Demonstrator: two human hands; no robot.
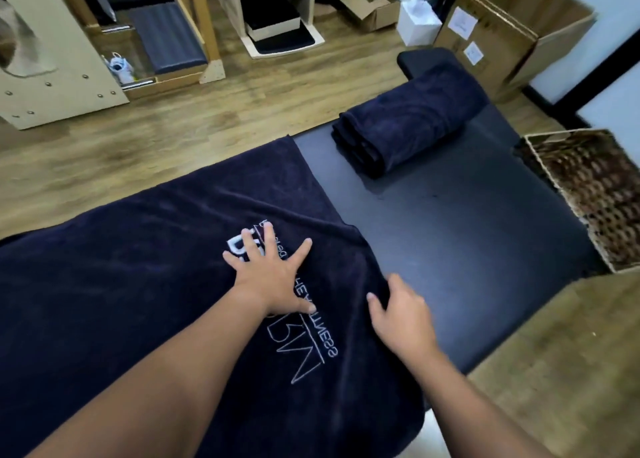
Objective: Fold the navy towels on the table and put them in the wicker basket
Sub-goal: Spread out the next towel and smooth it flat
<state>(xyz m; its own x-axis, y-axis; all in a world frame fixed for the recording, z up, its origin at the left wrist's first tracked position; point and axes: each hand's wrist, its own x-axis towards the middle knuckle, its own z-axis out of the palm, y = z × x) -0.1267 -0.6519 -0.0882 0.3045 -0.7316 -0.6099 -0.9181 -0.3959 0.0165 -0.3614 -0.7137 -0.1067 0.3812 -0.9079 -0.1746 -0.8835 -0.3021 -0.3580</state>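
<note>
White stitched logo on spread navy towel (138, 302), seen upside down: big outline letters, approx "MD", w/ a line of smaller caps ending "…LLNESS" beside them; more small lettering at logo's 12 o'clock, too blurred to read. Left hand (273, 277) lies flat over logo's middle, hiding the rest. Two white labels on cardboard box (491, 38) at 1 o'clock: print unreadable.

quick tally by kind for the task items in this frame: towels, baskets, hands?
Navy towels: 2, namely the spread towel under both hands and the folded towel further along the table.
Wicker basket: 1, beside the table.
Hands: 2, left hand flat on the spread towel, right hand at its edge.
Total: 5
</note>
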